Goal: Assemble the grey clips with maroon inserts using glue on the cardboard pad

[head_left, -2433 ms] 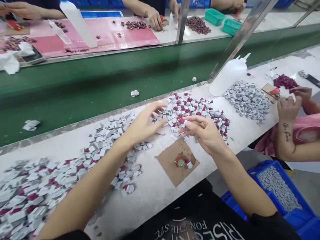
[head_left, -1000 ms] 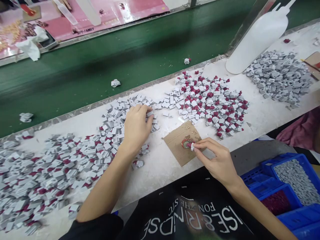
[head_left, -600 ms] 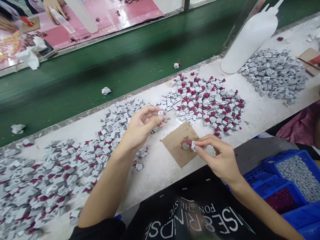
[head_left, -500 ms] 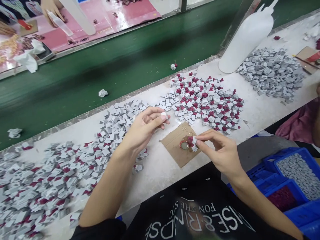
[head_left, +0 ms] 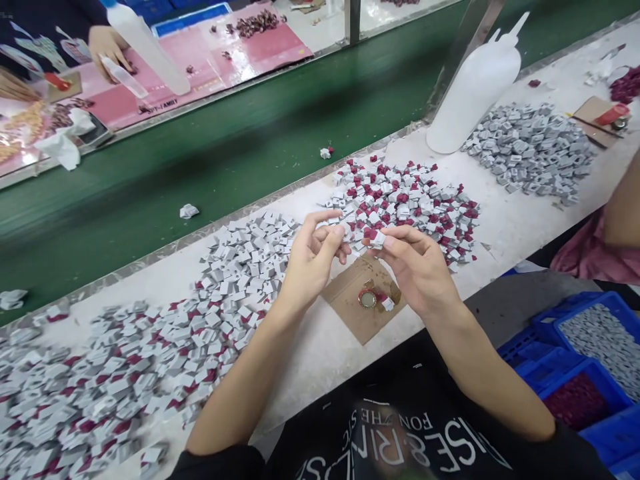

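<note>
In front of you, a long white worktop (head_left: 300, 380) runs beside a smooth green strip (head_left: 240, 153). A broad spread of small grey-white and dark-red pieces (head_left: 100, 387) covers its left part. Low on your right, blue plastic crates (head_left: 547, 321) hold grey pieces and dark-red ones. Just beyond your hands lies a heap of joined white and dark-red pieces (head_left: 410, 200); farther right is a pile of plain grey pieces (head_left: 533, 150), with a white plastic squeeze bottle (head_left: 470, 100) beside it. Your left hand (head_left: 313, 260) is half curled, thumb near the fingers; you cannot tell whether it grips anything. Your right hand (head_left: 423, 267) pinches a small white and dark-red piece (head_left: 376, 240) above the worktop. Near you lies a brown cardboard square (head_left: 345, 297), bearing a round red-rimmed cap (head_left: 367, 299) and, just right of that, another white and dark-red piece (head_left: 388, 304).
</note>
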### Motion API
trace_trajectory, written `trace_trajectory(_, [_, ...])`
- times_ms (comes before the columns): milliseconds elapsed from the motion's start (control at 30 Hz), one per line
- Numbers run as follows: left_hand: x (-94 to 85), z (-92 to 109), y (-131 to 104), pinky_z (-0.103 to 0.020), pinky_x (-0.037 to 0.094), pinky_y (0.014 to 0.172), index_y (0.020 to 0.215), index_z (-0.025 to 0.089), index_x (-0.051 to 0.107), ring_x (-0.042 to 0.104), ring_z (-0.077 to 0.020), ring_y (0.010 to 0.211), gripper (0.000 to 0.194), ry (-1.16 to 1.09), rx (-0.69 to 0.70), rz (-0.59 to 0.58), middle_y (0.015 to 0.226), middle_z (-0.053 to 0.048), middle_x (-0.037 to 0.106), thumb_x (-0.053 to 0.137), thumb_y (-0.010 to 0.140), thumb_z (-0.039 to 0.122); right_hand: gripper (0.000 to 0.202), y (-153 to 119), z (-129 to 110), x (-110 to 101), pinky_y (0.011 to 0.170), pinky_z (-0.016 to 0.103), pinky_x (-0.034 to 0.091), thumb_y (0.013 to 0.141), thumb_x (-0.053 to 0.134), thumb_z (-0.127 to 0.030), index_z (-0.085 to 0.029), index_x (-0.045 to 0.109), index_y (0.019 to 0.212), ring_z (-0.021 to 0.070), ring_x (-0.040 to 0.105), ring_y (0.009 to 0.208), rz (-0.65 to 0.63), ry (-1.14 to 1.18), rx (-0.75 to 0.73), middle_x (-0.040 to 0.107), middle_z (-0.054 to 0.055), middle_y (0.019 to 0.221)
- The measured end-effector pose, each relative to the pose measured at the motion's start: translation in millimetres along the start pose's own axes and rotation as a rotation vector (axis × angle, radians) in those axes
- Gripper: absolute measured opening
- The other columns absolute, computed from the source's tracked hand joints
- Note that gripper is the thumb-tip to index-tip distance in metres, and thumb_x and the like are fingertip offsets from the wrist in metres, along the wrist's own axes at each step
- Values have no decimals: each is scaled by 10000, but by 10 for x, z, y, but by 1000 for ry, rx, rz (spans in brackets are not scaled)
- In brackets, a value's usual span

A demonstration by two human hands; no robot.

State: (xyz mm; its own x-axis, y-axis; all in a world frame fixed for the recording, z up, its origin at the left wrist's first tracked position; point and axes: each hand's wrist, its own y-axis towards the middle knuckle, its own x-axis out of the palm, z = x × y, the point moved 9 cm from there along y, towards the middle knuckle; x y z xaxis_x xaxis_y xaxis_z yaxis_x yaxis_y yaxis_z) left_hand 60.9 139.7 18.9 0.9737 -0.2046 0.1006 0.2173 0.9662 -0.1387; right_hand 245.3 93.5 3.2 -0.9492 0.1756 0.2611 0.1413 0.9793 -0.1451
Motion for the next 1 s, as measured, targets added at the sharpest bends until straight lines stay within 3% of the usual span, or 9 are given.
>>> trace_trajectory(100, [1, -69, 22, -318, 575, 650, 1027, 246, 756, 684, -168, 688, 399, -12, -20, -11, 827, -21, 712, 832, 999, 637, 320, 36, 61, -2, 1056, 531, 707, 877, 962, -557, -302, 822, 1010, 287, 851, 1080, 7, 55, 45, 858, 32, 1056])
trace_trajectory(200, [6, -202, 5, -294, 546, 603, 880, 201, 726, 679, -161, 682, 502, -64, -150, -37, 841, -61, 724, 840, 969, 682, 323, 59, 103, -28, 1050, 520, 707, 838, 995, -534, -297, 834, 985, 283, 850, 1059, 48, 88, 47, 841, 23, 996])
trace_trajectory(333, [102, -301, -122, -287, 555, 659, 881, 176, 759, 679, -157, 726, 448, -90, -328, -200, 851, -67, 737, 952, 889, 580, 307, 56, 135, -63, 1013, 507, 711, 835, 1001, -523, -298, 838, 966, 267, 834, 1006, 76, 78, 24, 821, 19, 966])
trace_trajectory(433, [89, -223, -169, -296, 561, 704, 931, 197, 794, 648, -141, 693, 379, 17, -261, -243, 798, -22, 722, 970, 892, 530, 309, 17, 146, -99, 999, 504, 708, 844, 992, -539, -298, 838, 963, 271, 823, 997, 92, 24, 19, 815, 28, 960])
trace_trajectory(567, [66, -135, -160, -307, 547, 660, 947, 214, 796, 622, -141, 633, 414, -2, -158, -198, 751, -13, 717, 898, 955, 616, 290, -37, 112, -98, 1013, 489, 688, 885, 964, -529, -290, 848, 1003, 257, 806, 995, 89, -46, -20, 840, 44, 1018])
trace_trajectory(700, [87, -105, -151, -316, 574, 678, 992, 226, 786, 658, -150, 642, 402, -25, -123, -171, 755, -8, 744, 938, 931, 592, 278, -40, 96, -33, 974, 464, 679, 929, 920, -542, -289, 844, 1018, 254, 801, 984, 40, -80, -38, 843, 52, 1041])
trace_trajectory(1000, [104, -58, -148, -332, 615, 764, 1017, 236, 808, 695, -160, 706, 319, -7, -79, -182, 802, -2, 753, 945, 942, 514, 234, -36, 95, -12, 895, 414, 661, 892, 947, -494, -290, 856, 962, 235, 771, 937, 50, -56, -21, 839, 40, 993])
